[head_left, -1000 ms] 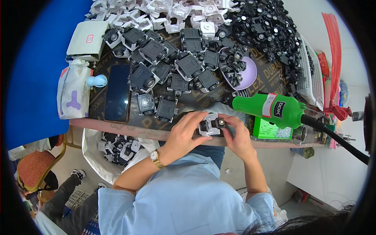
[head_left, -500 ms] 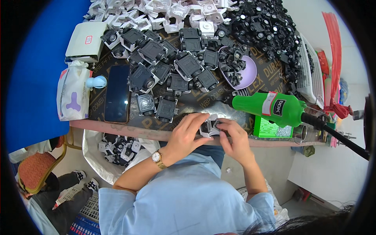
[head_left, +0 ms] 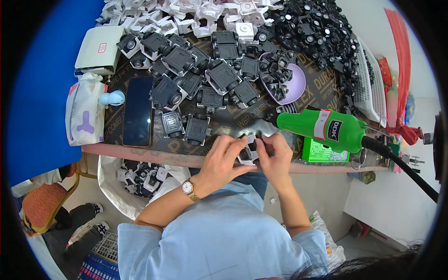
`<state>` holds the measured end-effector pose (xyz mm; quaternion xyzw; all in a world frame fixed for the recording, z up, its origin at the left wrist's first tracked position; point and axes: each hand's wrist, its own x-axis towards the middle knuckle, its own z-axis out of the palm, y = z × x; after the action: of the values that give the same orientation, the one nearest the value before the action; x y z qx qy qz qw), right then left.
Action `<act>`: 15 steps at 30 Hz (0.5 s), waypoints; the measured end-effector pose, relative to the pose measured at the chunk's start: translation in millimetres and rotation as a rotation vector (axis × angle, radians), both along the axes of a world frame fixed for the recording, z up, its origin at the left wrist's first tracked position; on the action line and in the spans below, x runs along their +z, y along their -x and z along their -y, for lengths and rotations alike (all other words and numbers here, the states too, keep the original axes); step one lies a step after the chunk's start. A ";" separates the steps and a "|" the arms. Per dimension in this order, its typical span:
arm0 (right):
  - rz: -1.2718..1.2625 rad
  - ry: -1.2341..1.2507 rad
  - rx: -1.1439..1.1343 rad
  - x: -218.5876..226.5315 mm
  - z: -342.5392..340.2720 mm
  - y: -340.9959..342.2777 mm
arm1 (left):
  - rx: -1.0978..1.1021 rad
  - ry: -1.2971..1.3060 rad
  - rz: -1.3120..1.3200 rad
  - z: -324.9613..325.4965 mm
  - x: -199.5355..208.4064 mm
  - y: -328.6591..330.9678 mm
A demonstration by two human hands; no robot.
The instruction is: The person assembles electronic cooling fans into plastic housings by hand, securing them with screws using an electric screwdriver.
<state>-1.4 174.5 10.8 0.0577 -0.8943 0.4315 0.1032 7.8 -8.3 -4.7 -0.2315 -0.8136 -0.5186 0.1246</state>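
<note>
My left hand (head_left: pixel 218 159), with a gold watch at its wrist, grips a small white plastic bracket (head_left: pixel 247 158) with a dark opening. The bracket is tilted at the table's front edge. My right hand (head_left: pixel 276 161) is closed at the bracket's right side, its thumb and fingertips pinched together. A small dark bit shows at those fingertips, but its kind is hidden. Just beyond my hands lie black-and-white assembled units (head_left: pixel 197 129), several of them in a heap. A green electric screwdriver (head_left: pixel 317 125) lies to the right of my right hand.
White brackets (head_left: pixel 205 11) and small black parts (head_left: pixel 308 28) are piled at the back. A purple bowl (head_left: pixel 296 86) holds black pieces. Near the screwdriver is a green tray of screws (head_left: pixel 322 151). A phone (head_left: pixel 137 112) and wipes pack (head_left: pixel 85 112) lie left; below hangs a white sack (head_left: pixel 109 182).
My right fingers have drawn back and up from over the bracket and are now pinched at its side. The bracket is tilted more, showing its opening.
</note>
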 end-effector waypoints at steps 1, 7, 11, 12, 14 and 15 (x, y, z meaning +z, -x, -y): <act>-0.033 -0.014 0.010 0.1 1.1 0.3 | -0.002 0.009 -0.007 0.4 0.2 0.5; -0.130 -0.005 0.017 3.5 1.3 -0.4 | -0.002 0.024 -0.025 -0.3 -0.7 -0.1; -0.161 -0.101 0.094 6.4 1.1 -0.1 | 0.003 0.036 -0.041 -0.4 -1.4 0.0; -0.163 -0.104 0.093 6.3 1.0 -1.0 | 0.002 0.034 -0.043 -1.4 -1.4 0.3; -0.046 -0.102 0.158 7.7 0.5 -6.0 | 0.018 0.010 -0.048 -4.0 -0.9 0.6; 0.012 -0.096 0.165 15.4 -0.9 -10.5 | 0.011 0.002 -0.055 -3.9 -0.8 -0.2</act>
<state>9.2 175.4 26.2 0.1333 -0.9068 0.3957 0.0590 8.0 -4.4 -5.5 -0.2416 -0.8115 -0.5106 0.1496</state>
